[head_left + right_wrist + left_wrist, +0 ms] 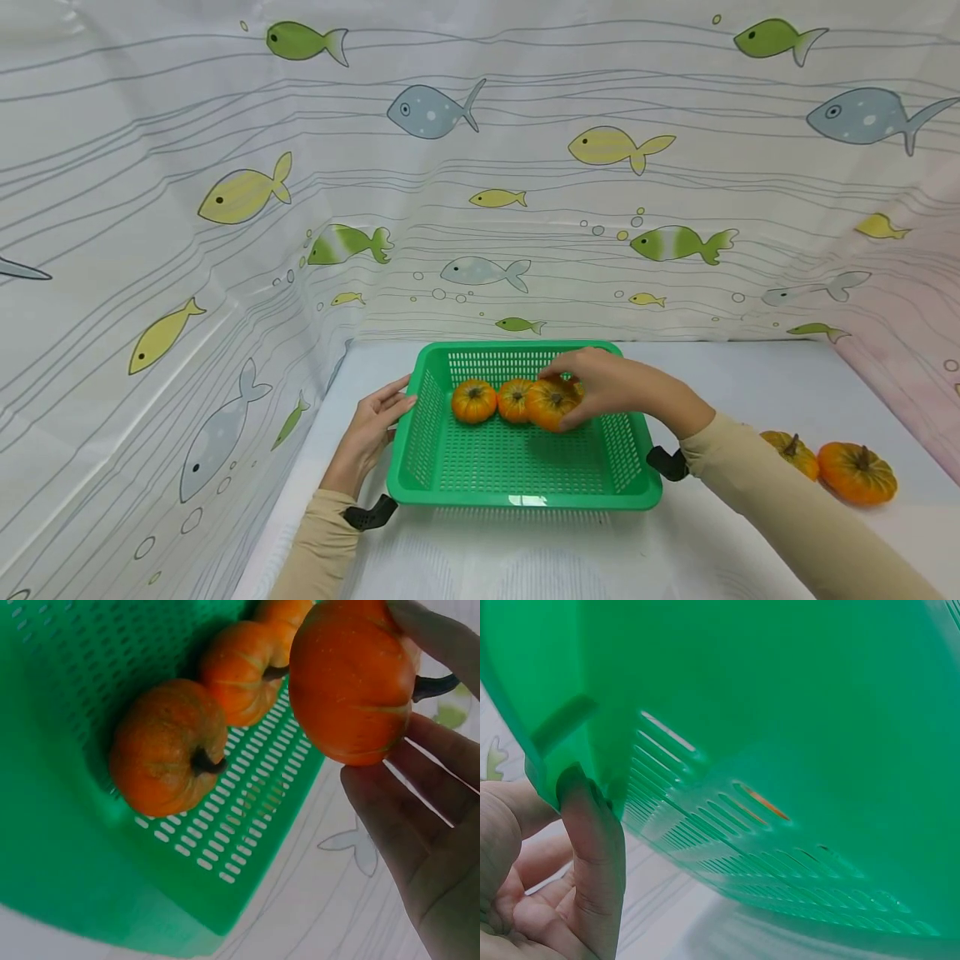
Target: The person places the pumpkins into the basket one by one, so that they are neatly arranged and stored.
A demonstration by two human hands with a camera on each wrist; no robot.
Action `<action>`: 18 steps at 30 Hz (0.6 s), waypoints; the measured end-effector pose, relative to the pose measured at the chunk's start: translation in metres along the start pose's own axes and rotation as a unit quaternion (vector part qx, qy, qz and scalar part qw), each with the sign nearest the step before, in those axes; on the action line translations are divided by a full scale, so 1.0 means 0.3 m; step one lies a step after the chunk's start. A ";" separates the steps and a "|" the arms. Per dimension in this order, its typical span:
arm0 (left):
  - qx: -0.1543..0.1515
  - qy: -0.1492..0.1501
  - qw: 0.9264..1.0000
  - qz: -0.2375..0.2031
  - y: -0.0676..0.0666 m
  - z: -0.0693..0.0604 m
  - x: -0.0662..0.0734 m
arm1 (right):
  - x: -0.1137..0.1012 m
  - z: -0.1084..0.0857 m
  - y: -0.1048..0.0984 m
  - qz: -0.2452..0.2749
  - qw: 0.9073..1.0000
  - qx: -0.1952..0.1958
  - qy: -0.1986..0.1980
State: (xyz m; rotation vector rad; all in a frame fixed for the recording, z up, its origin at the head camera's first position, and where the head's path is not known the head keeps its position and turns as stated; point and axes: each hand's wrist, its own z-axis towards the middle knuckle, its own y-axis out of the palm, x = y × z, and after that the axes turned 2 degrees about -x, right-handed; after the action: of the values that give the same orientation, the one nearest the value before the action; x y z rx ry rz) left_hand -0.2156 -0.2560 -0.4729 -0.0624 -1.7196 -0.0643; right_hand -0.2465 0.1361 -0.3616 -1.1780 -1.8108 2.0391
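Observation:
My right hand [603, 385] grips a small orange pumpkin [552, 406] over the right part of a green plastic basket [525, 500]. In the right wrist view, the fingers and thumb go round this pumpkin [352, 682], and its dark stem points toward the palm. Inside the basket lie a pumpkin [474, 402] on the left and another pumpkin [513, 401] beside it. A further pumpkin [283, 616] shows partly behind the held one. At the basket's left side, my left hand [372, 425] pinches the rim, as the left wrist view shows of the fingers [592, 855].
Two more pumpkins lie on the white table right of the basket: one pumpkin [858, 473] in full view, the other pumpkin [791, 452] partly behind my right sleeve. A fish-patterned sheet [555, 250] stands behind the table and along its sides.

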 end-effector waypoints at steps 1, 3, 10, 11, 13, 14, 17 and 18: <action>-0.001 -0.001 1.000 0.001 0.000 -0.001 0.001 | -0.004 0.008 0.004 -0.005 1.000 -0.003 -0.002; -0.003 -0.003 1.000 0.003 0.000 -0.001 0.001 | -0.014 0.025 0.011 -0.017 1.000 -0.008 -0.010; -0.005 -0.004 1.000 -0.002 -0.002 -0.004 0.000 | -0.053 0.092 0.053 -0.041 0.998 -0.021 -0.037; -0.004 -0.004 1.000 -0.002 -0.002 -0.003 0.000 | -0.060 0.099 0.058 -0.041 0.998 -0.024 -0.040; -0.004 -0.004 1.000 -0.002 -0.001 -0.003 0.000 | -0.069 0.114 0.069 -0.038 0.998 -0.032 -0.042; -0.003 -0.003 1.000 -0.002 -0.001 -0.002 0.000 | -0.072 0.122 0.074 -0.035 0.998 -0.035 -0.043; -0.004 -0.001 1.000 -0.001 -0.001 -0.002 0.000 | -0.082 0.144 0.092 -0.029 0.998 -0.047 -0.044; -0.003 -0.001 1.000 0.000 -0.002 -0.002 -0.001 | -0.084 0.153 0.099 -0.026 0.997 -0.049 -0.045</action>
State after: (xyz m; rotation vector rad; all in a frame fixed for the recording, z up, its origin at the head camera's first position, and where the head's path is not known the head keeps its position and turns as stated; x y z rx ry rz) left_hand -0.2149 -0.2566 -0.4730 -0.0676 -1.7214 -0.0699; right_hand -0.2484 0.0787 -0.3795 -1.0668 -1.9835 2.0247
